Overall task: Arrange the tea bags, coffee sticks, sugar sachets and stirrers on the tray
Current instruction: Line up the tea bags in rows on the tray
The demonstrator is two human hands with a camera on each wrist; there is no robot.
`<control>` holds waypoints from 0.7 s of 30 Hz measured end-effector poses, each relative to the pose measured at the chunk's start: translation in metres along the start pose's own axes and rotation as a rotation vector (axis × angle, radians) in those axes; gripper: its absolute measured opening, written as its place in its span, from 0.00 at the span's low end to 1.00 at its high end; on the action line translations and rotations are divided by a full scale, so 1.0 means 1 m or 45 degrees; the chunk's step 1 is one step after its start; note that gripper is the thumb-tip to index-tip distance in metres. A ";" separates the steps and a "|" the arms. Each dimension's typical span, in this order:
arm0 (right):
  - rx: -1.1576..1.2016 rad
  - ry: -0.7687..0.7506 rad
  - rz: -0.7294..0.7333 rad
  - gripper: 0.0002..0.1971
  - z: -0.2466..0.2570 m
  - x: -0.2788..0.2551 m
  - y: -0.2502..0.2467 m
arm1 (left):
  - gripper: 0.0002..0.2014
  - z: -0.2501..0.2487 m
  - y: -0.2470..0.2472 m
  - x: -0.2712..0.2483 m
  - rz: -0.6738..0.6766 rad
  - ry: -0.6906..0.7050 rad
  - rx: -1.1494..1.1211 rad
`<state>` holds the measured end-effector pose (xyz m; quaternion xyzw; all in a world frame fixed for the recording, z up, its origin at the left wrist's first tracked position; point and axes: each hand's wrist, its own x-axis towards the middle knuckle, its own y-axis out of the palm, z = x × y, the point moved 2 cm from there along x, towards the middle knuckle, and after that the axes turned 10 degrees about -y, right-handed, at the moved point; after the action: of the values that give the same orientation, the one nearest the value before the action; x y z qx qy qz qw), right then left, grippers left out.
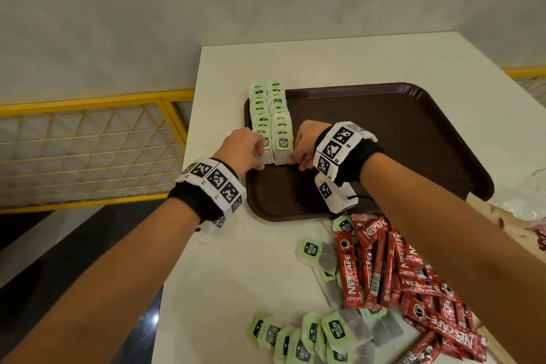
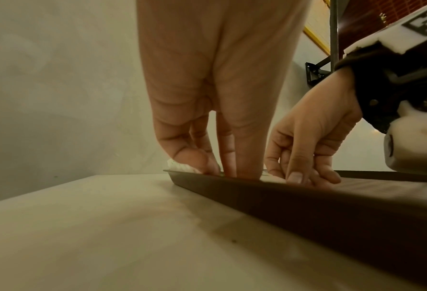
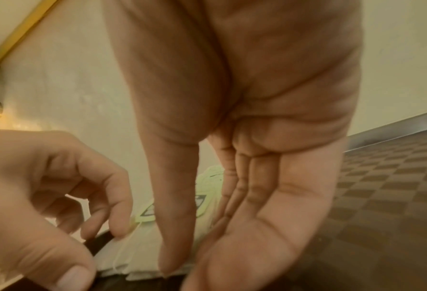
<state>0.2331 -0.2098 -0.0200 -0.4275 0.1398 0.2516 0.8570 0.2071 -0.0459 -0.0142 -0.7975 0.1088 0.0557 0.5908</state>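
Brown tray (image 1: pixel 384 133), two tea-bag rows (image 1: pixel 270 118) inside

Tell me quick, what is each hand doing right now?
Left hand: fingers curled against the left row of tea bags; real grip cannot be told.
Right hand: open, straight fingers pressing the right row.

"mccoy teas" on tea bags (image 1: pixel 283 142); "nescafe classic" on coffee sticks (image 1: pixel 351 275).

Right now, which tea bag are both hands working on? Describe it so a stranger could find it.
On the brown tray, two rows of green-tagged tea bags run along its left edge. The target is the nearest tea bag of the right row, flanked by the left hand and right hand. Only it and its left neighbour show a whole bag.
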 end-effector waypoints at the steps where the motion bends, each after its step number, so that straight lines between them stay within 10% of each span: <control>1: 0.006 -0.004 -0.001 0.22 -0.003 0.003 0.000 | 0.14 0.000 0.000 0.000 -0.003 -0.002 0.000; 14: 0.041 -0.097 -0.123 0.14 0.028 -0.044 -0.017 | 0.13 -0.005 -0.016 -0.047 -0.040 0.104 -0.274; 21: 0.201 -0.488 0.187 0.12 0.043 -0.147 0.034 | 0.13 0.003 -0.003 -0.147 0.323 0.065 -0.405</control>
<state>0.0932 -0.2038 0.0497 -0.2920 0.0242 0.3782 0.8781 0.0649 -0.0261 0.0193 -0.8617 0.2131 0.1261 0.4429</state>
